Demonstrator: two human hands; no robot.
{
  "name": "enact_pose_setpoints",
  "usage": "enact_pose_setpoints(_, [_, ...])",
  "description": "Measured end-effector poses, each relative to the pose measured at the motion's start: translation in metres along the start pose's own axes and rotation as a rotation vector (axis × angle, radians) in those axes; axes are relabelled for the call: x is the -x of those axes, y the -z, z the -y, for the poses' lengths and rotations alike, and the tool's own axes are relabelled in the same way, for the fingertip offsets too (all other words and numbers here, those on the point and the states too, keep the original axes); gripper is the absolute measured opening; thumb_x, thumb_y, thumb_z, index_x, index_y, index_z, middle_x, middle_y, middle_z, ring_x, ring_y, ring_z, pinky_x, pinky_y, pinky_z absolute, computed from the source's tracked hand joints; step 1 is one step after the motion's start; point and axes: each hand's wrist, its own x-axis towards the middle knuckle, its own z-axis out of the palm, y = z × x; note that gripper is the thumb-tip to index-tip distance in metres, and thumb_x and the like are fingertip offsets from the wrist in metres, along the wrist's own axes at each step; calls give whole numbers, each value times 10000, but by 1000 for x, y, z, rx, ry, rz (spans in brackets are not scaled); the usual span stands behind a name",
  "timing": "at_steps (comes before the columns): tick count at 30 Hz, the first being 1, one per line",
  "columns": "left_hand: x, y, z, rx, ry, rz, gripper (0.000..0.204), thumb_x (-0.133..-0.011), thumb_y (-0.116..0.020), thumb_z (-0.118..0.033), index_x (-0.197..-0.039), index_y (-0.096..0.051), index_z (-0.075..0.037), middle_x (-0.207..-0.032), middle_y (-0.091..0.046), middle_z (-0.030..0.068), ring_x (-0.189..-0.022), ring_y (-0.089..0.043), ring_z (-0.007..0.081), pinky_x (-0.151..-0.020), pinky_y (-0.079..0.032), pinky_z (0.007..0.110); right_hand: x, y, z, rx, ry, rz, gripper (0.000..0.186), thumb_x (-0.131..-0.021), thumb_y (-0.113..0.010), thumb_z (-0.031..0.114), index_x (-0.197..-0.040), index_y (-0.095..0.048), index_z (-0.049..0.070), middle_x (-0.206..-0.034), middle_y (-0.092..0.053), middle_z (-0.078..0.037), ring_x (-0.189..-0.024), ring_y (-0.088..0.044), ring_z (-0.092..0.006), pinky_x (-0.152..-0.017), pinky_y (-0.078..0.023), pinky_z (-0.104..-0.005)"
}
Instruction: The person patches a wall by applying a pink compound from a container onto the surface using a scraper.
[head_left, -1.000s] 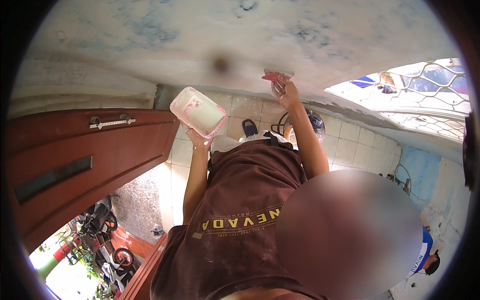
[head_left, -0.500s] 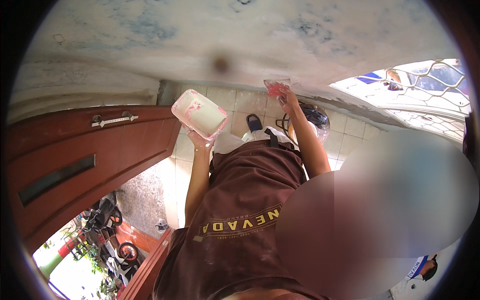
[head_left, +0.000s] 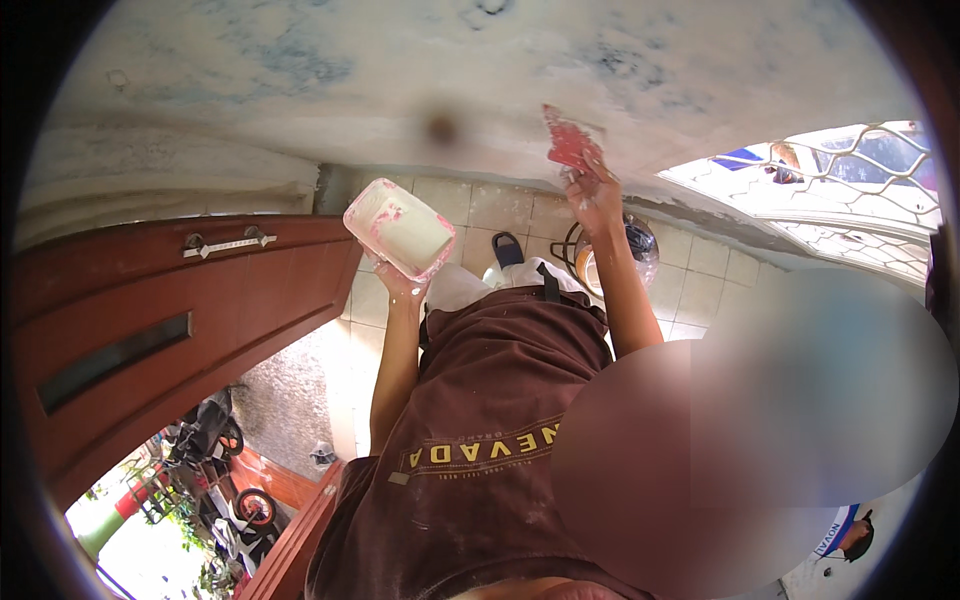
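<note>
My left hand (head_left: pixel 402 286) is closed around the near end of a rectangular tub (head_left: pixel 372 246) with a pink-smeared rim, tilted so its inside shows. Pale, creamy paste (head_left: pixel 418 238) lies in the tub. Raised to the right, my right hand (head_left: pixel 598 203) grips a flat red putty spreader (head_left: pixel 572 143) coated in whitish smears. The spreader is up at the patchy white wall (head_left: pixel 400 75); whether its edge touches the surface I cannot tell. White flecks mark the fingers of my right hand.
At left, a reddish-brown door (head_left: pixel 110 310) stands with a light handle. A window grille (head_left: pixel 850 165) is on the right. Below are floor tiles (head_left: pixel 500 205), a dark slipper (head_left: pixel 508 248) and a bucket (head_left: pixel 640 250). Outside, a motorcycle (head_left: pixel 235 520) is visible.
My right hand has risen along the wall with the spreader, which now tilts more upright. My left hand and the tub have hardly moved.
</note>
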Motion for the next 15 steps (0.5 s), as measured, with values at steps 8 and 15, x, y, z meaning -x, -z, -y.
enact_pose_setpoints(8, [-1,14,0,3,-59,-59,677,-968,-446,-674,-1407,-493,-161,-1347,-598,55,-1200,-609,306,-1011,-518,558,-36,118,-12,63,-185,-134,140,-904,-611,10,-1037,-641,40,-962,-696,-65,-759,-641,-157,-643,-549,-250])
enact_pose_setpoints(15, [13,12,-4,32,-21,-63,553,-974,-525,-562,-1342,-565,-152,-1294,-638,64,-1195,-616,314,-1025,-505,544,-107,152,-66,290,-220,-131,298,-906,-589,-9,-1200,-612,26,-998,-698,-89,-719,-632,-113,-538,-466,-195])
